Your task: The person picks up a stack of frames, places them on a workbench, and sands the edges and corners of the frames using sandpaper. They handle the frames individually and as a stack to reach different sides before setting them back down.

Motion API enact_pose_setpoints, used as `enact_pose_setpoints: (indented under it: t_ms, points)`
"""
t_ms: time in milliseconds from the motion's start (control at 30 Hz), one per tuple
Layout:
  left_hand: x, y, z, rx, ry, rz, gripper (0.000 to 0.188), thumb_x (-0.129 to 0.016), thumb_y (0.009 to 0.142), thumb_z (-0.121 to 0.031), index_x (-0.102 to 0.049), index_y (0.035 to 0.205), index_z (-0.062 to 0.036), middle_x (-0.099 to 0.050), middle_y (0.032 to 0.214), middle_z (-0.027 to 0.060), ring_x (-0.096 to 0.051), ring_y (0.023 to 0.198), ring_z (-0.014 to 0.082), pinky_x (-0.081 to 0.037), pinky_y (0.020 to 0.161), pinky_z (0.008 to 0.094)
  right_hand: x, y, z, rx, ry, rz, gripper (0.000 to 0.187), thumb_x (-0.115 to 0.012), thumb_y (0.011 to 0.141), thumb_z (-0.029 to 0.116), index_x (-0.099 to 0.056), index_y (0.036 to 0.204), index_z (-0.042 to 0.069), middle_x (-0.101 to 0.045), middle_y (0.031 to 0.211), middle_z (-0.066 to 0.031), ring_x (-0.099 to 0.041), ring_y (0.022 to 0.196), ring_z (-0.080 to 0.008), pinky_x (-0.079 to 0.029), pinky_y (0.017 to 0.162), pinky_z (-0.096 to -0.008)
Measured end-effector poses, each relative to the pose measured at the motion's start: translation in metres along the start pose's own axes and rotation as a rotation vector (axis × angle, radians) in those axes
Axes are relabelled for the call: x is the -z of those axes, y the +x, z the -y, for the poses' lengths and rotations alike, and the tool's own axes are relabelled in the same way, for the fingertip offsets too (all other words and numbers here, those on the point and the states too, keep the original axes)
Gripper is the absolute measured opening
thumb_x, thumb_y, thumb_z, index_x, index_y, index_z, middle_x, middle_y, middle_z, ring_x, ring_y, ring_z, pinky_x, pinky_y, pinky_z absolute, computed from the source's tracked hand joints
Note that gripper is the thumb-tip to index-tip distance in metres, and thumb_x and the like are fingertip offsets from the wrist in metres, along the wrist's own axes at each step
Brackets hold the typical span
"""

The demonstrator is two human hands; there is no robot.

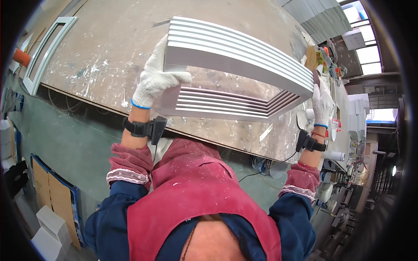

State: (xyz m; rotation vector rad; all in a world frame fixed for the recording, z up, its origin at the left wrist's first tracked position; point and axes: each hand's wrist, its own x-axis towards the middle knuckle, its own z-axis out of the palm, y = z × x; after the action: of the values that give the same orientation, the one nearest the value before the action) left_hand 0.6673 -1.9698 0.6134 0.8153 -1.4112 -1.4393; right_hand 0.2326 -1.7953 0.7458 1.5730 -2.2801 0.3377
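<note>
A pale grey rectangular frame with ridged sides [235, 47] is held tilted over the paint-spattered worktable [109, 52]. My left hand [154, 76], in a white knitted glove with a blue cuff edge, grips its left end, with the thumb lying along the inner side. At the opposite end, my right hand [322, 102], gloved the same way, holds the right side of the frame; part of its fingers is hidden behind the corner. Through the frame's opening the brown tabletop shows. Each wrist wears a black strap with a small device.
A slim white frame [31, 86] lies at the table's left end beside an orange cylinder [21, 57]. Pale sheets [309, 19] stand at the far side. Small tools and containers crowd the right end, near a white tube [334, 155]. Cardboard [54, 191] leans at lower left.
</note>
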Motion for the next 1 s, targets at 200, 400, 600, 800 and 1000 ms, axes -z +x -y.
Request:
enact_pose_setpoints:
  t_ms: [200,400,600,800,1000]
  points:
    - [0.001,0.002,0.008,-0.062,-0.071,0.021,0.111,-0.094,0.056,-0.008,-0.039,0.152,-0.0075,-0.059,0.137,0.011,-0.056,0.127,0.0213,-0.048,0.106,0.0355,-0.036,-0.01,-0.017,-0.086,0.245,-0.208,0.042,-0.049,0.101,0.017,-0.056,0.139,0.003,-0.061,0.134,-0.0199,-0.055,0.127,-0.0334,-0.038,0.11,-0.0398]
    - [0.002,-0.001,0.01,-0.069,-0.011,0.029,0.116,-0.097,0.053,-0.011,-0.037,0.152,-0.0061,-0.058,0.138,0.0116,-0.055,0.127,0.0219,-0.048,0.107,0.0373,-0.015,-0.004,0.026,0.0,-0.068,-0.125,0.037,-0.05,0.101,0.01,-0.058,0.137,0.003,-0.067,0.128,-0.0172,-0.066,0.113,-0.0326,-0.05,0.099,-0.0398]
    - [-0.005,0.005,0.01,-0.023,-0.12,0.008,0.111,-0.091,0.057,0.003,-0.036,0.152,-0.0055,-0.061,0.132,0.01,-0.059,0.119,0.0181,-0.054,0.098,0.033,-0.027,-0.002,0.159,0.294,0.079,-0.216,0.036,-0.051,0.099,0.006,-0.06,0.133,0.002,-0.068,0.121,-0.0171,-0.066,0.111,-0.0299,-0.053,0.096,-0.0385]
    - [-0.001,-0.002,-0.002,-0.01,-0.024,0.04,0.101,-0.085,0.061,0.007,-0.039,0.15,-0.0041,-0.063,0.126,0.0099,-0.062,0.11,0.0171,-0.055,0.094,0.0318,-0.058,-0.037,0.338,0.906,0.125,-0.423,0.046,-0.058,0.084,0.011,-0.058,0.129,0.002,-0.062,0.113,-0.016,-0.062,0.101,-0.0298,-0.051,0.088,-0.0427]
    - [0.005,-0.003,0.007,0.049,-0.354,0.117,0.098,-0.083,0.064,0.005,-0.039,0.151,-0.0042,-0.063,0.126,0.0119,-0.063,0.11,0.0197,-0.056,0.094,0.0345,-0.063,-0.01,0.259,0.662,0.167,-0.475,0.031,-0.055,0.097,0.014,-0.063,0.125,0.003,-0.066,0.112,-0.0142,-0.067,0.094,-0.0285,-0.054,0.076,-0.0383]
